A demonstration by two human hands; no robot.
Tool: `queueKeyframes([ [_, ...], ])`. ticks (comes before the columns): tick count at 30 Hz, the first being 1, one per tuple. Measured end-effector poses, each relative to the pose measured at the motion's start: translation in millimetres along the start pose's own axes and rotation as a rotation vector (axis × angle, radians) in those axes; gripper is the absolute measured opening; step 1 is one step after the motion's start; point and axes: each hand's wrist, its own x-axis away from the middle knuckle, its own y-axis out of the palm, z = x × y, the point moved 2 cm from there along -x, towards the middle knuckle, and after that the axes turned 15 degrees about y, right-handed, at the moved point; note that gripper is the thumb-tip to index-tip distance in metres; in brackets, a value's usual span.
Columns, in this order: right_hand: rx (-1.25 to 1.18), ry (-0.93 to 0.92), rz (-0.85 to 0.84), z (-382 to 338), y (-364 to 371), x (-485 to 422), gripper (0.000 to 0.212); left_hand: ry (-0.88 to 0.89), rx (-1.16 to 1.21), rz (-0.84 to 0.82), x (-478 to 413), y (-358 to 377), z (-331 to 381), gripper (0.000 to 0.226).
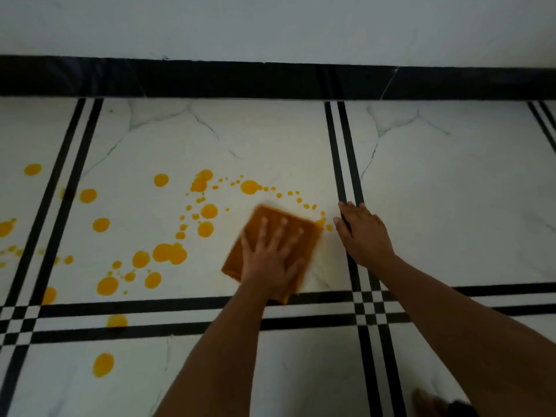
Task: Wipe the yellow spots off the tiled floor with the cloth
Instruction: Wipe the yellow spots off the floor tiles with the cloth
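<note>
A folded orange-brown cloth (305, 236) lies flat on the white marble-look tiled floor (270, 139), blurred by motion. My left hand (267, 261) presses down on it with fingers spread. My right hand (365, 233) rests flat on the floor just right of the cloth, over a black double stripe, holding nothing. Several yellow spots spread left of the cloth: a big merged blot (170, 252), round drops (208, 211), and an arc of small dots (249, 186) curving toward the cloth's far corner. More spots lie across the left stripe (88, 195) and below the near stripes (103, 364).
Black double stripes (346, 164) cross the floor in a grid. A black skirting band (210, 78) runs along the foot of the pale wall (270, 25) at the back. A foot or knee (430, 401) shows dimly at the bottom right.
</note>
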Motion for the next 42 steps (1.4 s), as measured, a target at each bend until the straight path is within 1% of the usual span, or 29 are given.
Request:
queueKeyframes([
  [2,0.017,-0.083,0.034,0,3,-27,0.059,-0.369,0.077,0.145,-38,-13,-25,0.063],
  [3,0.017,-0.116,0.055,-1,2,-33,0.062,-0.494,0.112,0.182,-47,-20,-30,0.063],
  [4,0.020,-0.151,0.072,0,2,-46,0.064,-0.520,0.117,0.186,-56,-22,-25,0.062],
  [5,0.038,-0.196,0.086,2,2,-58,0.064,-0.424,0.070,0.168,-58,-16,-11,0.062],
  [8,0.091,-0.294,0.084,7,-11,-89,0.071,0.295,-0.014,-0.051,-25,7,51,0.061],
  [9,0.106,-0.324,0.080,9,-16,-99,0.074,0.411,-0.045,-0.080,-19,13,55,0.061],
  [10,0.122,-0.356,0.080,11,-20,-106,0.076,0.430,-0.075,-0.036,-25,14,44,0.062],
  [11,0.129,-0.387,0.084,12,-24,-112,0.076,0.324,-0.112,0.046,-41,11,28,0.062],
  [12,0.127,-0.415,0.086,12,-27,-119,0.075,0.110,-0.107,0.123,-61,5,10,0.062],
  [14,0.099,-0.450,0.093,11,-32,-128,0.072,-0.467,0.034,0.252,-94,-18,-21,0.063],
  [15,0.069,-0.450,0.101,11,-32,-131,0.071,-0.624,0.094,0.246,-103,-24,-17,0.063],
  [16,0.048,-0.452,0.110,11,-32,-134,0.071,-0.614,0.092,0.218,-106,-24,-5,0.063],
  [19,0.045,-0.446,0.084,15,-22,-136,0.074,0.049,-0.066,0.007,-84,-8,48,0.063],
  [20,0.056,-0.442,0.063,16,-17,-135,0.076,0.159,-0.085,-0.019,-80,-5,42,0.063],
  [21,0.058,-0.435,0.046,17,-12,-131,0.077,0.155,-0.105,0.022,-84,-8,26,0.062],
  [22,0.052,-0.424,0.045,19,-8,-128,0.077,0.014,-0.105,0.104,-97,-14,6,0.062],
  [24,0.024,-0.400,0.070,26,-2,-124,0.074,-0.447,0.026,0.266,-119,-29,-26,0.063],
  [25,0.011,-0.393,0.081,29,-1,-123,0.073,-0.593,0.086,0.293,-123,-32,-25,0.063],
  [26,-0.001,-0.379,0.085,32,-1,-125,0.073,-0.591,0.080,0.273,-122,-29,-14,0.063],
  [27,-0.006,-0.362,0.088,35,-1,-127,0.073,-0.440,0.037,0.231,-115,-23,4,0.063],
  [30,-0.007,-0.311,0.103,43,-5,-131,0.076,0.337,-0.132,0.030,-73,2,37,0.063],
  [31,-0.007,-0.312,0.104,44,-5,-130,0.076,0.436,-0.156,0.022,-73,-2,23,0.062],
  [32,-0.008,-0.319,0.100,44,-4,-129,0.076,0.382,-0.192,0.053,-83,-8,5,0.062],
  [35,-0.025,-0.364,0.091,34,0,-123,0.073,-0.390,-0.022,0.270,-117,-30,-41,0.065],
  [36,-0.030,-0.378,0.088,29,2,-121,0.072,-0.514,0.012,0.303,-116,-30,-37,0.066],
  [37,-0.038,-0.390,0.089,23,3,-121,0.071,-0.469,-0.003,0.303,-110,-27,-26,0.065],
  [40,-0.076,-0.408,0.112,5,3,-119,0.068,0.185,-0.206,0.171,-62,-2,-10,0.059],
  [41,-0.077,-0.423,0.113,-3,4,-117,0.068,0.269,-0.237,0.161,-54,-5,-27,0.059],
  [42,-0.073,-0.444,0.108,-15,6,-114,0.068,0.176,-0.250,0.178,-53,-14,-52,0.060],
])
